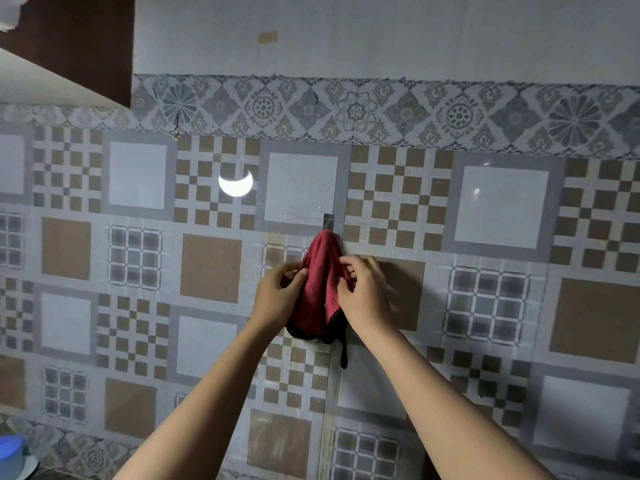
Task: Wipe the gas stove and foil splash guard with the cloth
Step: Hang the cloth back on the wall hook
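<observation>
While the red cloth (320,271) hangs by its top from a small hook (328,221) on the tiled wall (502,209), left hand (278,294) and right hand (363,292) each grip closed on its sides, cloth bunched between them.

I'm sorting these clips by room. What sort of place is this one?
Most likely a home kitchen. The tiled wall is glossy and patterned, a red cloth hangs from a small hook with both hands on it, and a blue container sits low at the left edge.
</observation>
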### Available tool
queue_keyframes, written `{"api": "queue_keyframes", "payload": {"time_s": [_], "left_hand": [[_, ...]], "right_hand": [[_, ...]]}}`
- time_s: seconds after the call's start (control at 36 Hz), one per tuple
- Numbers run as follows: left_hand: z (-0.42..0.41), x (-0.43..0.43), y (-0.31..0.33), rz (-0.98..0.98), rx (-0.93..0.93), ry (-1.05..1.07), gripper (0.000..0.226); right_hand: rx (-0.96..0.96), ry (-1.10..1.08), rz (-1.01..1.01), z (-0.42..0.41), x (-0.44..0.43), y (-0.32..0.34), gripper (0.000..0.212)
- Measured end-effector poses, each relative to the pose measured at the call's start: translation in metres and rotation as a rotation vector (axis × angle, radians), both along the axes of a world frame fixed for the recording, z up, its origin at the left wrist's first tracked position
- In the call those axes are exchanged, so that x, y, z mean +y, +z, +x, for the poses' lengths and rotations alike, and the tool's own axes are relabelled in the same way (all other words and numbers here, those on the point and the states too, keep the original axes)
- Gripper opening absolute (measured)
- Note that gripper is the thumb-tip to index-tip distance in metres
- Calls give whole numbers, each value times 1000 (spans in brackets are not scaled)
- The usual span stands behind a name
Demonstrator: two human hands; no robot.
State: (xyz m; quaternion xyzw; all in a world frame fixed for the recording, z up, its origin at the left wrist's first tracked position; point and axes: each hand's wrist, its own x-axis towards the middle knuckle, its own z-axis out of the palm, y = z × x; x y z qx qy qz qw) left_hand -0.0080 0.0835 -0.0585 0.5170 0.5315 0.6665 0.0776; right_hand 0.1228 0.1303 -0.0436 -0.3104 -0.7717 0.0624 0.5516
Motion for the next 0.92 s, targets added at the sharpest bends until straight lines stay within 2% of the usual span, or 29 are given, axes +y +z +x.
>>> {"api": "queue_keyframes", "payload": {"time_s": [0.17,0.33,0.53,0.75,0.92], "left_hand": [[-2,-9,-5,-41,-21,-18,30],[-3,-25,0,-69,39,28,32],[-6,-66,15,-230,182,134,49],[5,-158,6,-419,397,304,55],[-2,-259,-47,-596,382,471,56]], "right_hand": [[-31,-9,-78,7,-4,-7,29],[-102,-10,-187,14,-10,-4,31],[-306,-4,-328,28,-47,11,48],[-412,106,-316,17,-113,7,49],[-575,309,-360,-16,-183,-34,54]]}}
